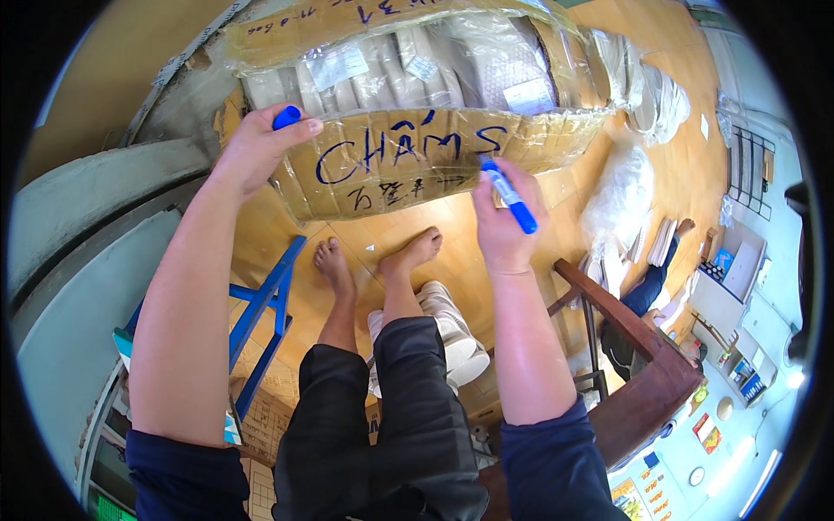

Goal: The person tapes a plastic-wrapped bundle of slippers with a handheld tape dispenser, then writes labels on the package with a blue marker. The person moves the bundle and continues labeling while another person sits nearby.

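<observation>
A large taped cardboard box (417,178) stands in front of me, its near flap folded outward and marked with big blue handwriting. Inside lie several plastic-wrapped pale bundles (382,74) with white labels. In my right hand (506,217) is a blue marker (512,198), its tip touching the flap at the last letter on the right. My left hand (261,149) pinches the marker's blue cap (286,117) and rests against the flap's left corner.
A blue metal stand (265,313) is at my left, and a brown wooden chair or table frame (643,373) at my right. Pale rolls (452,334) lie behind my feet. A plastic-wrapped bundle (618,191) lies on the tiled floor; another person (647,291) is farther right.
</observation>
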`<state>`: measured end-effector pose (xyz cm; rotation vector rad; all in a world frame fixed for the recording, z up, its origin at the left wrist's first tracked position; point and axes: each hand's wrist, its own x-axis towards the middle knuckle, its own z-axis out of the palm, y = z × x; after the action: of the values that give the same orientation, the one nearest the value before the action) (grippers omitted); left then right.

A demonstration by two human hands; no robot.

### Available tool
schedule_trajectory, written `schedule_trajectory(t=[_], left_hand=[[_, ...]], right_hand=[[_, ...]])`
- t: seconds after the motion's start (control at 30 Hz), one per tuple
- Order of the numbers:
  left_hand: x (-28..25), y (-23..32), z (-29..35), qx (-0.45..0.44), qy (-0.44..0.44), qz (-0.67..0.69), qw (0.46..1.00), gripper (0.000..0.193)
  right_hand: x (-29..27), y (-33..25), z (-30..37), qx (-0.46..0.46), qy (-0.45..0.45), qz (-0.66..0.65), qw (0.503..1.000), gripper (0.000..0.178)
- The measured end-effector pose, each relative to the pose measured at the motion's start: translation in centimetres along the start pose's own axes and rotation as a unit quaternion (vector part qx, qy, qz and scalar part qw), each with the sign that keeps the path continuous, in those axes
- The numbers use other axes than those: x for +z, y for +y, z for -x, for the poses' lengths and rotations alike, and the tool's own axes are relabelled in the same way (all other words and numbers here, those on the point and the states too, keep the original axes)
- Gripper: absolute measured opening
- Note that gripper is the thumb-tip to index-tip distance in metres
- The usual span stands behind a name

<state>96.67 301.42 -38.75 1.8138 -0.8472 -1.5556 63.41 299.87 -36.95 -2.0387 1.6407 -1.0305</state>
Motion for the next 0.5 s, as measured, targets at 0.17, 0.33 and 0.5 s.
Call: schedule_trajectory(t=[0.17,0.33,0.5], left_hand=[[0.0,0.0,0.0,0.004,0.004,0.010,1.000,0.033],[0.1,0.1,0.2,0.009,0.006,0.017,1.000,0.033],[0.1,0.1,0.2,0.003,0.004,0.018,1.000,0.034]], right_hand=[[-1.4,0.8,-0.8,0.007,0.030,-0.007,1.000,0.023],[-2.6,2.0,-2.3,0.032,0.060,0.021,0.997,0.025],[-2.8,2.3,-2.2,-0.029,0.017,0.040,0.999,0.025]])
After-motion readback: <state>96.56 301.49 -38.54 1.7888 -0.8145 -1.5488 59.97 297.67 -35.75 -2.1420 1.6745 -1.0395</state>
